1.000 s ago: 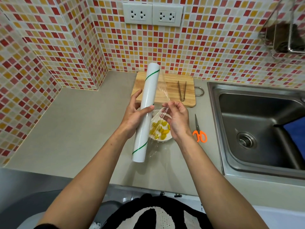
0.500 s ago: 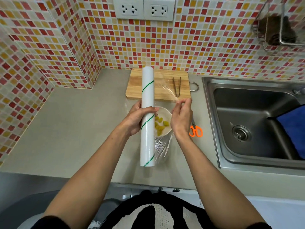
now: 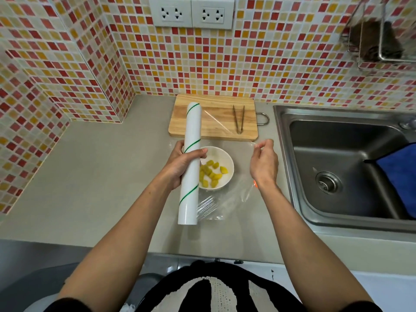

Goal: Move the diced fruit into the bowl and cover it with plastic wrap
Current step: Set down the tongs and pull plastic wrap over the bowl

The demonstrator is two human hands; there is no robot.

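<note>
Gripping the plastic wrap roll (image 3: 190, 163) in your left hand (image 3: 180, 164), right hand (image 3: 263, 164) pinching the film's edge over the bowl (image 3: 227, 158) of diced fruit (image 3: 211, 174), you risk the sheet folding onto itself if tension slackens.

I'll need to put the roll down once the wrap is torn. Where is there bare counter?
Bare counter lies left of the roll, toward the tiled corner. It is crowded between the cutting board, bowl and sink, where the stretched wrap spans.
</note>
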